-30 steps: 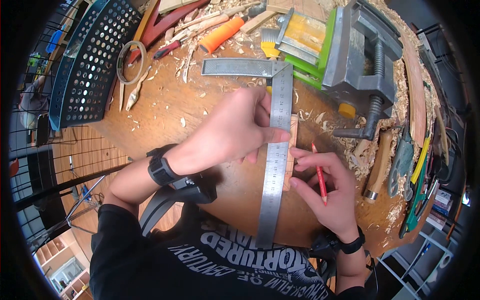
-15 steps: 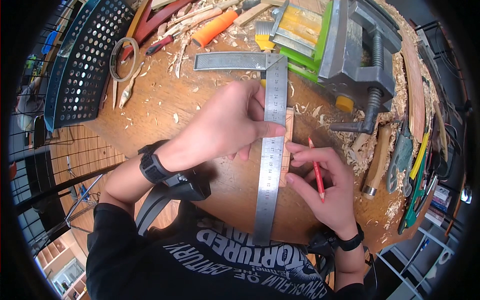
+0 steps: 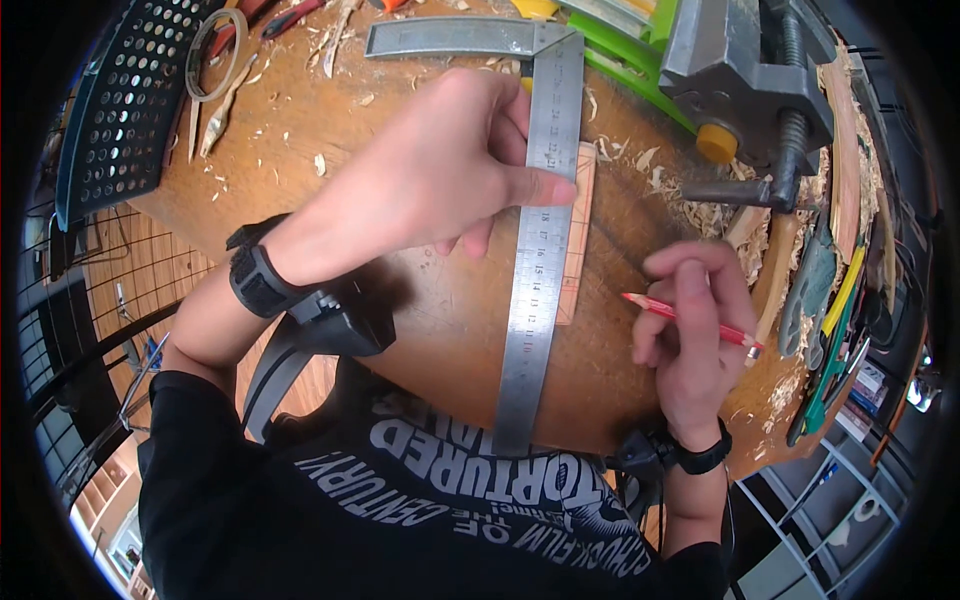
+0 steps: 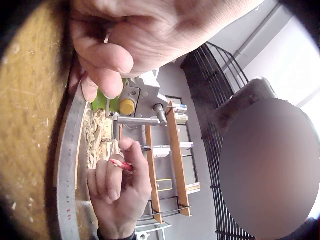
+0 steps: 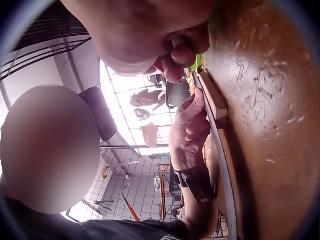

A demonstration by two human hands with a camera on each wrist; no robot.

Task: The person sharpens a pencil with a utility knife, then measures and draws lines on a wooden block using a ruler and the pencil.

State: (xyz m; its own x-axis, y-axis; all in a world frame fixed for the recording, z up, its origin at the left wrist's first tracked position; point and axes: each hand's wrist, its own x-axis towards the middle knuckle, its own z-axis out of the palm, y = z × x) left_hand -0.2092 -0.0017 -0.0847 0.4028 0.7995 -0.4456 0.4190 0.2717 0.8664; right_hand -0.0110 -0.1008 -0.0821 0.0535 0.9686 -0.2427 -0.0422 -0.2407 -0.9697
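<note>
In the head view my left hand [image 3: 430, 165] grips the steel blade of a try square [image 3: 540, 260], thumb on its upper face and fingers at its left side. Along the blade's right edge lies a flat light wooden piece [image 3: 578, 235] with marked lines. My right hand [image 3: 700, 340] is off to the right of the wood, holding a red pencil [image 3: 680, 315] that points left. The left wrist view shows the pencil [image 4: 121, 165] between the right fingers. The wood [image 5: 215, 97] lies beside the blade [image 5: 220, 150] in the right wrist view, the left hand [image 5: 187, 135] behind them.
A metal vise [image 3: 745, 90] with a handle stands at the upper right, wood shavings [image 3: 650, 165] near it. Hand tools [image 3: 815, 280] line the right side. At the upper left are a perforated basket [image 3: 125, 100] and a tape roll [image 3: 215, 55].
My right hand has drawn away from the wood to the right, and the pencil has turned from near upright to pointing left. My left hand keeps its hold; the head view has shifted.
</note>
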